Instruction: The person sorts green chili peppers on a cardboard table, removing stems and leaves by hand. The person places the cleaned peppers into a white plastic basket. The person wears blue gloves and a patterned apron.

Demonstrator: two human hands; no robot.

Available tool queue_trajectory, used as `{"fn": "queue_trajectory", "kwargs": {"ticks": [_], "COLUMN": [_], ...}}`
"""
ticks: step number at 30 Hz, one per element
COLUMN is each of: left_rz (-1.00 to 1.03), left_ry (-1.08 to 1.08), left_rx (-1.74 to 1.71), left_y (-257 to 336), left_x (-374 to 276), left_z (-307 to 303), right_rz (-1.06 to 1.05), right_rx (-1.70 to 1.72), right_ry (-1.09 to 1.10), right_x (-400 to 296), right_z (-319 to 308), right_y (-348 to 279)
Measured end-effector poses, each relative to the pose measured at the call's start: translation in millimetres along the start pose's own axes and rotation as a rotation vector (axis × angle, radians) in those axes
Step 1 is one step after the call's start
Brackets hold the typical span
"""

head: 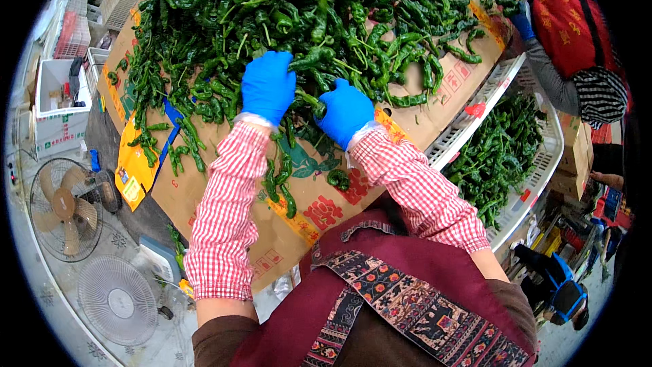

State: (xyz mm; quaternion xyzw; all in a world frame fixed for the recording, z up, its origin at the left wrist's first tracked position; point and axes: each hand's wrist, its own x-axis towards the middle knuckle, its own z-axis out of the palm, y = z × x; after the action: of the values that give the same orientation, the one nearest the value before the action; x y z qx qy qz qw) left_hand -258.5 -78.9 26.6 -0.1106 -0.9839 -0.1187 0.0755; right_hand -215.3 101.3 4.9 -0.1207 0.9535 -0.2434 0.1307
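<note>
A big heap of wrinkled green peppers covers flattened printed cardboard before me. Both my hands wear blue gloves, with red-checked sleeve covers on the forearms. My left hand is at the near edge of the heap, its fingers curled and partly hidden among peppers; whether it grips any, I cannot tell. Just to its right, my right hand is closed around a green pepper whose end shows beside the thumb. A few loose peppers lie on the cardboard below my hands.
At the right stands a white plastic crate holding more green peppers. A co-worker in a red garment and blue gloves is beyond it. Two fans stand at the lower left, below a white bin. A yellow-orange bag lies by the cardboard's left edge.
</note>
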Motion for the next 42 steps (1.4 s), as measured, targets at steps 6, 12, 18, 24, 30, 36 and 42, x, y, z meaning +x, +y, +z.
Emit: {"fn": "queue_trajectory", "kwargs": {"ticks": [6, 12, 18, 24, 30, 36, 42], "left_rz": [-0.105, -0.066, 0.067, 0.231, 0.065, 0.016, 0.264], "left_ry": [0.175, -0.014, -0.169, -0.245, -0.474, -0.233, -0.496], "left_rx": [-0.209, -0.150, 0.043, 0.389, 0.240, 0.037, -0.015], "left_y": [3.2, -11.6, 19.4, 37.5, 24.3, 27.6, 43.8], "left_x": [-28.0, -81.7, -75.4, -65.7, -49.4, -55.0, -94.9], "left_z": [-15.1, 1.9, 0.2, 40.6, 29.0, -11.8, 17.7], "right_rz": [-0.026, -0.105, 0.257, 0.452, 0.286, 0.312, 0.260], "right_rx": [0.103, 0.579, 1.403, 1.242, 0.737, 0.938, 1.126], "right_ry": [0.055, 0.131, 0.029, -0.103, -0.158, -0.183, -0.068], "right_x": [-13.7, -65.1, -86.0, -2.5, 24.1, -21.7, -12.7], "right_z": [19.2, -3.3, -80.0, -89.7, -69.4, -73.2, -81.7], "right_y": [13.1, 63.1, 116.5, 111.1, 118.0, 138.8, 113.8]}}
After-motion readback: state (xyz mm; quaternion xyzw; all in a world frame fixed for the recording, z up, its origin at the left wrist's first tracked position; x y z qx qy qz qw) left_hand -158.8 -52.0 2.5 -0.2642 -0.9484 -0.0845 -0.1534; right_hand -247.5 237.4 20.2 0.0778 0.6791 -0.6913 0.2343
